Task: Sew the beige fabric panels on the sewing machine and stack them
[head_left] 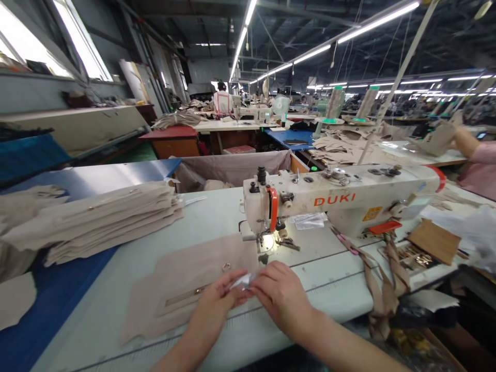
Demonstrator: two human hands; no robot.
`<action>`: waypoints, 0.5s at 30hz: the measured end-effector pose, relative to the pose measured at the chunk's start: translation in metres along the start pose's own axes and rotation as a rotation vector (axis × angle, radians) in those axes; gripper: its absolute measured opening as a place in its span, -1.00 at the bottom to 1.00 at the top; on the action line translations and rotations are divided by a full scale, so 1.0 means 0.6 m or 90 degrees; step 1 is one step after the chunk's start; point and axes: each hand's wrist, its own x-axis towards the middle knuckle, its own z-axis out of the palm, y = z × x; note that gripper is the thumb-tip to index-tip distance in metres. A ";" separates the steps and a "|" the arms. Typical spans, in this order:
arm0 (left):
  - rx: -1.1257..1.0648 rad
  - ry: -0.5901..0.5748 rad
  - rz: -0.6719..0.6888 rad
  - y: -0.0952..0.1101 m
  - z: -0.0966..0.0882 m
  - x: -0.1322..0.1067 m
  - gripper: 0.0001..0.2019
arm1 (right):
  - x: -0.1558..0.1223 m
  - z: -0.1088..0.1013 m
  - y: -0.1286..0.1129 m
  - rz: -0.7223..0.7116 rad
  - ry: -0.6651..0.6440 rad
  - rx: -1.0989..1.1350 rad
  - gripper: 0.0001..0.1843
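Note:
My left hand (217,305) and my right hand (281,294) meet at the front of the sewing table, both pinching a small white label (244,281) between their fingertips. The label is held over the right end of a beige fabric piece (186,287) that lies flat on the table and carries a zipper and a small metal ring (226,267). The needle and presser foot (263,243) of the white DUKI sewing machine (349,199) stand just behind my hands.
A stack of beige fabric pieces (101,219) lies at the left on the table and blue surface (50,305). Beige strips (382,279) hang at the right by a brown card (434,240). Another person's arm (478,155) works at far right; a seated person (222,101) is far back.

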 end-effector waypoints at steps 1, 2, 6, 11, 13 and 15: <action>0.021 0.009 0.001 0.003 -0.013 0.001 -0.51 | 0.002 0.002 0.004 0.027 0.017 0.047 -0.90; 0.052 0.012 0.005 0.006 -0.026 0.002 -0.55 | 0.004 0.004 0.011 0.068 0.036 0.097 -0.88; 0.187 -0.007 0.005 0.022 -0.053 0.006 -0.67 | 0.016 0.012 0.048 0.311 0.022 0.340 -0.77; 0.264 -0.025 -0.035 0.035 -0.048 0.023 -0.57 | 0.038 0.040 0.071 0.514 -0.097 0.549 -0.89; 0.367 0.012 0.057 0.034 -0.049 0.028 -0.55 | 0.047 0.049 0.076 0.540 -0.102 0.559 -0.83; 0.539 0.070 0.267 0.028 -0.048 0.032 -0.58 | 0.056 0.056 0.079 0.552 -0.105 0.564 -0.80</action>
